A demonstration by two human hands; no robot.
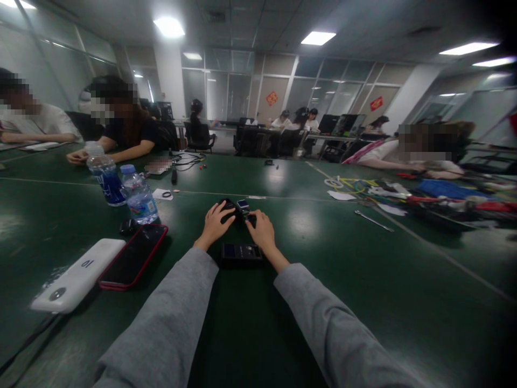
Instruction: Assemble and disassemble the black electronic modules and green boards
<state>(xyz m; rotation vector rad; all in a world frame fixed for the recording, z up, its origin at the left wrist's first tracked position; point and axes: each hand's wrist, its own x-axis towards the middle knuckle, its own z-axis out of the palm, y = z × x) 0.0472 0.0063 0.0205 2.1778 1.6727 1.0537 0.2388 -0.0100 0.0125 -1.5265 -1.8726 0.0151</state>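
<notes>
My left hand (215, 223) is curled round a small black object (228, 205), its thumb and fingers pressed against the sides. Just right of it, a small part with a square, light-edged face (243, 205) stands up from the dark pieces between my hands. My right hand (262, 230) is closed in a pinch beside that part; what lies between its fingertips is too small and dark to name. Nearer to me, a flat black device (241, 252) with a little screen and several buttons rests on the table below both hands.
On the left are a white power bank (81, 275) with a cable, a red-edged phone (135, 256) and two water bottles (140, 196). A wrench (374, 221) and tangled cables (355, 186) lie on the right of the green table (323, 280). Other people sit across and beside it.
</notes>
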